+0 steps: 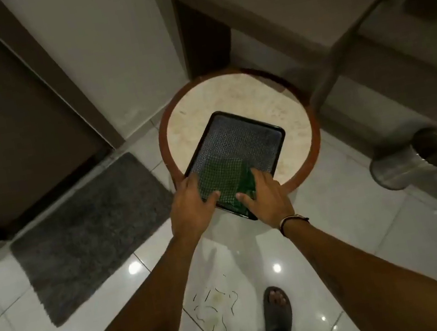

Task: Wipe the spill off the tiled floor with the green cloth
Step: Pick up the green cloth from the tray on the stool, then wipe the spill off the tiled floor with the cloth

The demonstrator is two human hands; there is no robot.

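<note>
The green cloth (pixel 223 182) lies on a black patterned tray (pixel 238 138) on a round marble-topped table (pixel 284 113). My left hand (pixel 191 202) rests on the cloth's left edge, its fingers spread and its thumb on the fabric. My right hand (pixel 267 200) pinches the cloth's right edge, which is rucked up between thumb and fingers. The spill (pixel 216 308), a pale yellowish patch with thin dark squiggly strands, sits on the white tiled floor (pixel 340 231) below the table, between my forearms.
A grey mat (pixel 89 232) lies on the floor at the left, by a dark door. A steel bin (pixel 414 157) stands at the right. My sandalled foot (pixel 277 309) is just right of the spill. Walls and a dark doorway lie behind the table.
</note>
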